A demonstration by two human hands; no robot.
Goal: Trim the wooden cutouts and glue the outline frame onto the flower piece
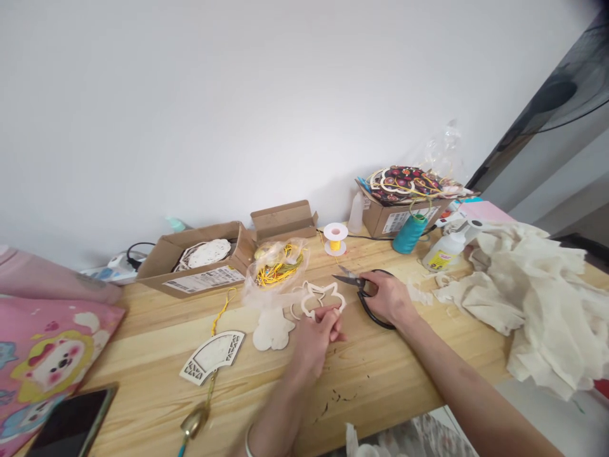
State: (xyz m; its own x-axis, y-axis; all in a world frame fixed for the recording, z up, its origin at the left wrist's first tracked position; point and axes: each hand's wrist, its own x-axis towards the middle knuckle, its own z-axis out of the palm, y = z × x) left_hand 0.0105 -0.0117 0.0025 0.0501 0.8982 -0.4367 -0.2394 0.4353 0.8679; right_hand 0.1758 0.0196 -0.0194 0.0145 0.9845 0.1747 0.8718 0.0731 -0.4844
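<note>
My left hand (pixel 318 336) pinches the lower edge of a pale wooden cut-out frame (pixel 322 296) and holds it just above the wooden table (pixel 390 374). My right hand (pixel 389 297) is wrapped around the black handles of a pair of scissors (pixel 360 287); their blades point left toward the frame. A flat cream cut-out piece (pixel 273 329) lies on the table just left of my left hand. A fan-shaped wooden ornament (pixel 212 357) with a yellow cord lies further left.
A plastic bag of yellow cord (pixel 276 267), two cardboard boxes (pixel 200 263) (pixel 397 212), a yellow thread spool (pixel 335 238), a teal spool (pixel 409 233) and a glue bottle (pixel 445 252) line the back. Cream cloth (pixel 533 298) is heaped at right. A phone (pixel 71 422) lies front left.
</note>
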